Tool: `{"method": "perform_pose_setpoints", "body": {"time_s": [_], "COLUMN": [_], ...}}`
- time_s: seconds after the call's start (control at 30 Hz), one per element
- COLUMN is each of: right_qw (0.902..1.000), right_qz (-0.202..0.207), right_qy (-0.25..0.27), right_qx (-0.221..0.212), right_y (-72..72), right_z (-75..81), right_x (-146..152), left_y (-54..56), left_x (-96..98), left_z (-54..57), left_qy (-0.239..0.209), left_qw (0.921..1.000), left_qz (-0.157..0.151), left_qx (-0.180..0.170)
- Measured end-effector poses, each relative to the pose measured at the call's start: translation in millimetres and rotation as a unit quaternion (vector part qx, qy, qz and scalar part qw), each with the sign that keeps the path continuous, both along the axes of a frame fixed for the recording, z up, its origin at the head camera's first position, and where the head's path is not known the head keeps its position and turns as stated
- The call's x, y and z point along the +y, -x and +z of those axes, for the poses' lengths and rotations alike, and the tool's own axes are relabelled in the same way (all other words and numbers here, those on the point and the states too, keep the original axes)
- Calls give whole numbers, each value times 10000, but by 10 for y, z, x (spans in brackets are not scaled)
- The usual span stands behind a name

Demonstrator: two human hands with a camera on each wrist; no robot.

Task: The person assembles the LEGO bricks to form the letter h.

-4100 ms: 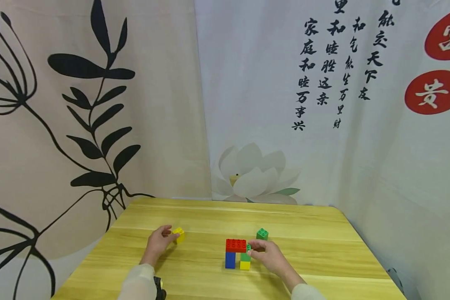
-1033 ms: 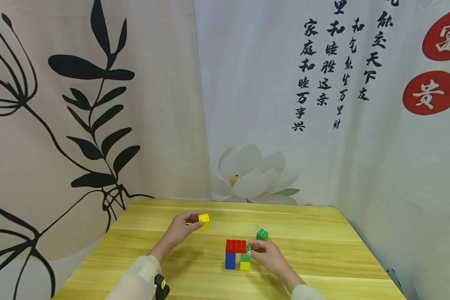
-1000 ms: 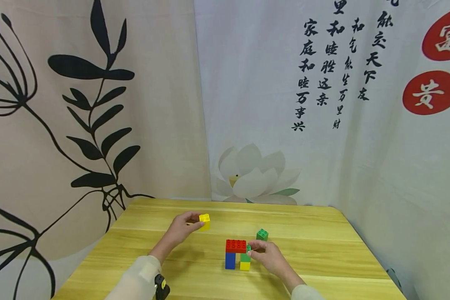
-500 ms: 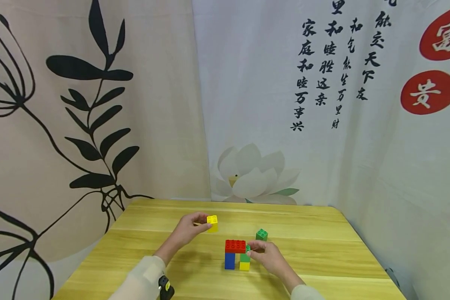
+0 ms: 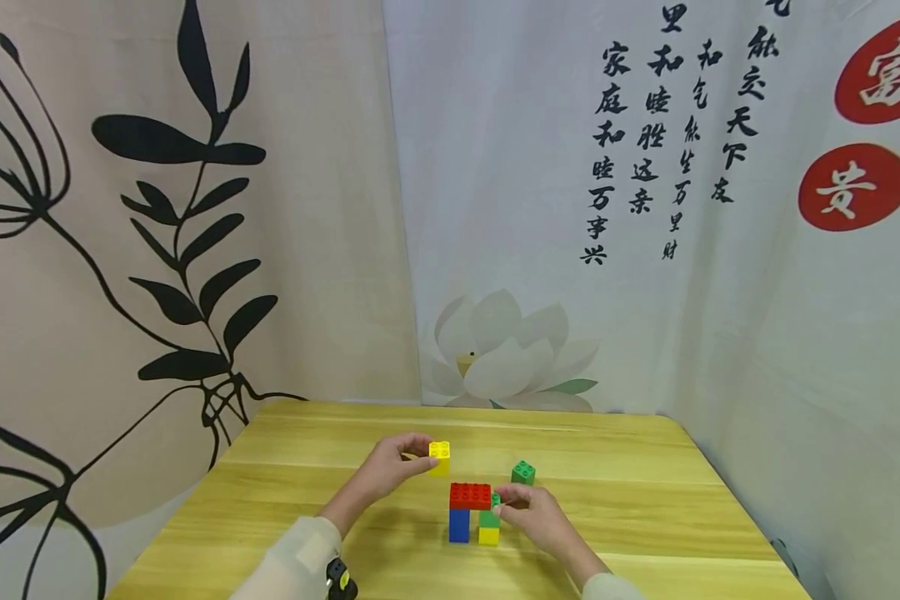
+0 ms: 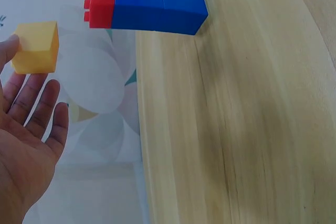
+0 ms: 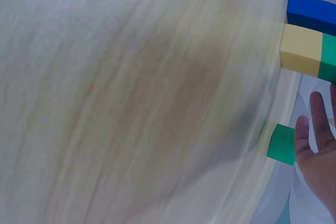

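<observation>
In the head view, my left hand (image 5: 392, 468) pinches a yellow toy building block (image 5: 439, 457) between thumb and fingers, raised above the table. Just to its right stands a small structure. A red brick (image 5: 470, 496) bridges a blue column (image 5: 459, 526) and a column of a green block (image 5: 489, 519) over a yellow block (image 5: 488, 537). My right hand (image 5: 538, 518) holds the green block from the right, thumb in front; a few green studs show beside the red brick. The left wrist view shows the held yellow block (image 6: 37, 48) below the level of no other finger but the thumb's side.
A loose green block (image 5: 523, 472) sits on the wooden table (image 5: 330, 533) behind my right hand. The table's back edge meets a printed cloth backdrop (image 5: 330, 208). A black device (image 5: 340, 581) is at my left wrist.
My left hand has lifted the yellow block from the left and carried it rightwards, close behind the structure. My right hand stays at the green block.
</observation>
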State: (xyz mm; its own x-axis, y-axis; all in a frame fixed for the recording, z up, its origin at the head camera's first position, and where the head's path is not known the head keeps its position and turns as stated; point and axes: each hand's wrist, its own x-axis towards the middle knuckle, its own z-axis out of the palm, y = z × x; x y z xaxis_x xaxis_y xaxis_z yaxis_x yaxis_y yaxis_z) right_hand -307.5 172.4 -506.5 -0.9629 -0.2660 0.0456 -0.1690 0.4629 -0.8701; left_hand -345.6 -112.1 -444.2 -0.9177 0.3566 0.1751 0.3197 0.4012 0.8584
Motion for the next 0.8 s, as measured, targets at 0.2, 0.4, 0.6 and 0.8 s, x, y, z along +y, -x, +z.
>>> {"method": "perform_pose_setpoints", "body": {"time_s": [0.2, 0.4, 0.6, 0.8], "right_qw": [10000, 10000, 9999, 9999], "right_qz": [-50, -19, 17, -9], "right_qy": [12, 21, 73, 55], "right_qx": [-72, -72, -68, -85], "right_y": [-1, 5, 8, 10], "right_z": [14, -6, -11, -4], "right_x": [-15, -12, -6, -3], "left_y": [13, -15, -52, -56], "left_x": [60, 117, 169, 211], "left_z": [-41, -70, -75, -98], "left_qy": [-24, -4, -44, -7], "left_qw": [9997, 9993, 9990, 9988], "left_qz": [-232, -354, -381, -410], "left_qx": [-66, -123, -223, -277]}}
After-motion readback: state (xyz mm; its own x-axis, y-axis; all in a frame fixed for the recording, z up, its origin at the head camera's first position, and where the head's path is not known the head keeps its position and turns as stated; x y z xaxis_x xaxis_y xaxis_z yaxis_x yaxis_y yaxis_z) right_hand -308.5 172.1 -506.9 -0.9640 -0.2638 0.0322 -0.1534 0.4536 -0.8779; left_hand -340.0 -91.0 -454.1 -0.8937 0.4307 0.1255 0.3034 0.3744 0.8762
